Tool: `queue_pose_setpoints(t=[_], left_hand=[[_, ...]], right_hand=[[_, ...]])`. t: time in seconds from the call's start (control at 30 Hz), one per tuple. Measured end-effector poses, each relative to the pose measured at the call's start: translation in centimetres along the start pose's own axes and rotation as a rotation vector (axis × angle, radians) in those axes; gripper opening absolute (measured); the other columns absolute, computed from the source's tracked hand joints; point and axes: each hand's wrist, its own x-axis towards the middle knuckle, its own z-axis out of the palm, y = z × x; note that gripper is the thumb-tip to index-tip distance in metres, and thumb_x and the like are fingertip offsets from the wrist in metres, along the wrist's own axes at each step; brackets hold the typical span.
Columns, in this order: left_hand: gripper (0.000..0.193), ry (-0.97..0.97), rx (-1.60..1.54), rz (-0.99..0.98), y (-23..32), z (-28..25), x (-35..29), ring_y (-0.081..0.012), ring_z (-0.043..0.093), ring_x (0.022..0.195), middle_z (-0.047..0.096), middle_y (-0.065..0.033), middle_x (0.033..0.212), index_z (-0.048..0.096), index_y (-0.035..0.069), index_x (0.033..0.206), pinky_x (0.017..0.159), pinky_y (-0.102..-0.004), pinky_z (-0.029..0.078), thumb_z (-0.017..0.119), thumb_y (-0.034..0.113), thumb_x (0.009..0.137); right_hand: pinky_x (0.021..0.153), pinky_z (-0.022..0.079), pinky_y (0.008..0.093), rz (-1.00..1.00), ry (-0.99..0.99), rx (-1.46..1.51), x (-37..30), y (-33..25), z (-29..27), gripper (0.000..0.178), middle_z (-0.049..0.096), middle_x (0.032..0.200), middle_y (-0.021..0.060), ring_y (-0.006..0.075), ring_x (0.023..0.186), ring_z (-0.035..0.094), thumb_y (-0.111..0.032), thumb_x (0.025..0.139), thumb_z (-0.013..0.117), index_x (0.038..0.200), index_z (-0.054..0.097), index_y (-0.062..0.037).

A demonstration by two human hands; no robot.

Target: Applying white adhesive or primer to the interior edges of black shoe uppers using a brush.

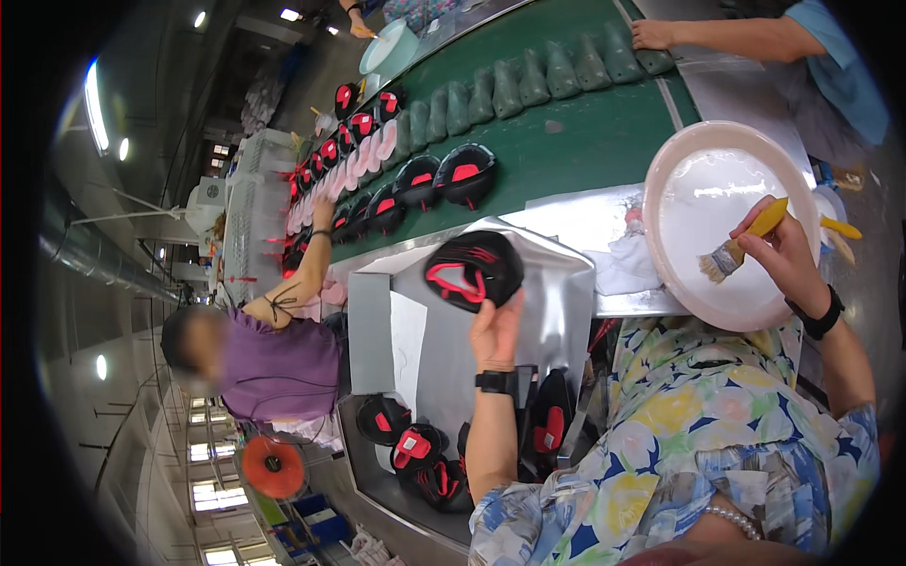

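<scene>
My left hand (494, 330) holds up a black shoe upper with red trim (472, 269) over a shiny metal work surface (557, 311). A black watch sits on that wrist. My right hand (788, 255) grips a yellow-handled brush (746, 241), its bristles resting over the white inside of a large pink basin (727, 222). A black band circles the right wrist.
A green conveyor belt (585, 141) carries rows of black-and-red uppers (444, 179) and green shoe lasts (538, 80). A person in purple (274, 363) reaches to the belt at left; another person's hand (656, 36) rests at its far end. More uppers (420, 448) lie in a tray below.
</scene>
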Motion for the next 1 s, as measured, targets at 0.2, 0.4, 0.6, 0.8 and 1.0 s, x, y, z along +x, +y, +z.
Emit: queue_pose_setpoints(t=[0.2,0.4,0.6,0.8,1.0], left_hand=[[0.038,0.461,0.142,-0.622,-5.3,-2.5,-4.9,-0.0378,0.053,0.129,0.053,-0.0257,0.140,0.050,-0.009,0.129,0.115,-0.0482,0.040,0.055,0.002,0.093],[0.026,0.080,1.401,-0.592,1.7,3.9,-4.3,-0.0276,0.071,0.091,0.071,-0.0172,0.109,0.065,0.002,0.116,0.076,-0.0368,0.059,0.056,0.016,0.096],[0.058,-0.708,2.083,0.190,-1.1,2.6,0.8,-0.0381,0.051,0.128,0.052,-0.0188,0.141,0.067,0.012,0.121,0.108,-0.0451,0.043,0.060,-0.013,0.070],[0.048,-0.131,1.261,0.001,0.9,6.6,4.4,-0.0294,0.059,0.122,0.060,-0.0139,0.134,0.054,0.003,0.135,0.104,-0.0395,0.047,0.065,0.006,0.088],[0.055,-0.354,0.935,-0.340,-1.7,18.7,5.4,-0.0268,0.058,0.123,0.058,-0.0164,0.136,0.045,0.001,0.143,0.104,-0.0387,0.049,0.063,0.023,0.096]], right_hand=[[0.076,0.049,0.0237,0.059,0.054,-0.119,-0.6,1.6,-2.3,0.018,0.062,0.094,0.0040,0.0091,0.083,0.059,-0.013,0.093,0.068,0.103,0.058,-0.0020],[0.074,0.054,0.0256,-0.050,0.124,-0.235,1.1,3.9,-2.3,0.022,0.067,0.092,0.0074,0.0132,0.084,0.067,-0.015,0.093,0.069,0.104,0.060,0.0015],[0.069,0.053,0.0370,-0.014,-0.165,-0.377,3.0,3.7,2.6,0.022,0.070,0.084,0.0182,0.0305,0.075,0.069,-0.019,0.091,0.068,0.098,0.061,0.0002],[0.074,0.051,0.0474,-0.223,-0.432,-0.593,1.7,3.3,0.9,0.022,0.066,0.084,0.0195,0.0399,0.081,0.066,-0.019,0.090,0.067,0.099,0.055,-0.0037],[0.069,0.049,0.0412,-0.229,-0.065,-0.366,3.5,2.2,-3.3,0.023,0.065,0.079,0.0158,0.0357,0.076,0.065,-0.019,0.089,0.068,0.097,0.053,-0.0033]])
